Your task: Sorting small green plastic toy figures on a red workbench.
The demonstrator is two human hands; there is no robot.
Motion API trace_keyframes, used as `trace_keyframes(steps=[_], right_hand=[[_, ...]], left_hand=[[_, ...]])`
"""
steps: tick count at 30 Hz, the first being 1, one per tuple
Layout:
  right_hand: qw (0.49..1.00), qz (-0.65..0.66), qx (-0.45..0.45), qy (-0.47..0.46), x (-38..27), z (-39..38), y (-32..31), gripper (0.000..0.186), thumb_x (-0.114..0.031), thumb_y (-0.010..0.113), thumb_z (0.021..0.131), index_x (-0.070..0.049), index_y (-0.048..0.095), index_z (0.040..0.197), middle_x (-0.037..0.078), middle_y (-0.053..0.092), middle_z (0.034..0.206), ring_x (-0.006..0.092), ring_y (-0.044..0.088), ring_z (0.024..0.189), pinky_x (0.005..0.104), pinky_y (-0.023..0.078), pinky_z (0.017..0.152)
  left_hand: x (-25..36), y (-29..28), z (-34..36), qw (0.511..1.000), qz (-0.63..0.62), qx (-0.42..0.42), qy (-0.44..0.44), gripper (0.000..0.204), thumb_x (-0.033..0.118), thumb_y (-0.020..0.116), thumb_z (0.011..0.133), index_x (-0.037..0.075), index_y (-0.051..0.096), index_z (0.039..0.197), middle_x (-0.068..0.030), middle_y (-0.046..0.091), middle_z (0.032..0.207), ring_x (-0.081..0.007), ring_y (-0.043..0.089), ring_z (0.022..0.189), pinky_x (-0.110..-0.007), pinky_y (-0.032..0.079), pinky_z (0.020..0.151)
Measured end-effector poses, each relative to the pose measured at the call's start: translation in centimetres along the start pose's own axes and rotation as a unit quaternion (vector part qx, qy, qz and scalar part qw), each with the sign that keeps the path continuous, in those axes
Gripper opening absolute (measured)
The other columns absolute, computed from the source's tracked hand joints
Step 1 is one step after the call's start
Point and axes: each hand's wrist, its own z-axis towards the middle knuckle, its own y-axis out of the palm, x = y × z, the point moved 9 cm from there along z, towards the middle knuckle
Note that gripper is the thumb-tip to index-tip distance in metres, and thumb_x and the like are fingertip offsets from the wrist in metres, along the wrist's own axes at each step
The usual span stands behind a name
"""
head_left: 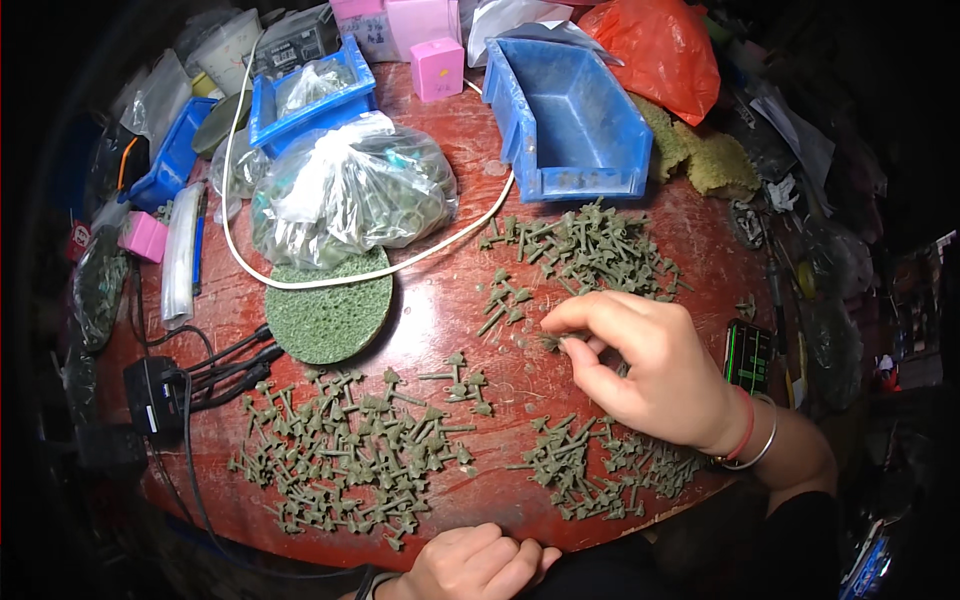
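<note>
Several heaps of small olive-green plastic parts with thin stems lie on the worn red table (440,510): at the lower left (340,450), lower right (580,465) and upper right (590,250). My right hand (650,365) is over the space between the right-hand heaps, thumb and forefinger pinched on a small green part (550,342), partly hidden by the fingers. My left hand (470,560) rests at the front edge below the lower-left heap, fingers curled; whatever they might hold is hidden.
A round green sponge pad (325,325), white cable (430,255), stuffed clear bag (355,195), blue bin (565,110), pink box (437,70) and red bag (655,55) fill the back. A black hub (150,390) with cables sits left; a phone (747,355) lies right.
</note>
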Motion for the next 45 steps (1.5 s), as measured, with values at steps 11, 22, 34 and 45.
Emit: trace_keyframes(steps=[11, 22, 34, 45], right_hand=[[0.843, 0.413, -0.099, 0.331, 2.7, -0.9, 4.1, 0.018, -0.002, 0.056, 0.105, 0.005, 0.066, 0.118, 0.007, 0.073, 0.101, 0.0139, 0.075, 0.096, 0.0257, 0.06, 0.087], [0.999, 0.004, 0.026, -0.044, -3.4, 3.2, 1.3, 0.016, 0.006, 0.067, 0.094, 0.004, 0.068, 0.11, 0.016, 0.069, 0.096, 0.0283, 0.071, 0.084, 0.0362, 0.056, 0.073], [0.993, -0.096, -0.041, -0.058, -0.4, 2.3, 1.8, 0.023, 0.004, 0.064, 0.089, 0.005, 0.065, 0.112, 0.017, 0.06, 0.107, 0.0349, 0.063, 0.104, 0.0441, 0.053, 0.092], [0.992, -0.083, -0.067, -0.072, -1.2, 1.0, 2.2, 0.017, 0.004, 0.066, 0.085, 0.004, 0.06, 0.101, 0.016, 0.054, 0.103, 0.0339, 0.06, 0.099, 0.0437, 0.052, 0.086]], left_hand=[[-0.1, 0.0, -0.2, 1.0, 0.0, 0.001, 0.0, 0.022, 0.012, 0.088, 0.081, 0.003, 0.071, 0.09, 0.0002, 0.054, 0.066, -0.0152, 0.054, 0.053, -0.028, 0.046, 0.047], [-0.1, -0.3, -0.1, 1.0, -0.001, 0.007, 0.004, 0.021, 0.011, 0.088, 0.081, 0.002, 0.07, 0.089, 0.0002, 0.054, 0.065, -0.0147, 0.053, 0.051, -0.027, 0.045, 0.046], [-0.2, -0.3, 0.0, 1.0, -0.015, 0.008, -0.001, 0.021, 0.01, 0.088, 0.081, 0.003, 0.07, 0.089, 0.0001, 0.053, 0.065, -0.0149, 0.054, 0.052, -0.028, 0.046, 0.046], [-0.3, -0.2, 0.1, 1.0, -0.014, 0.006, -0.007, 0.02, 0.011, 0.087, 0.081, 0.003, 0.07, 0.089, 0.0, 0.053, 0.065, -0.0152, 0.053, 0.051, -0.028, 0.045, 0.045]])
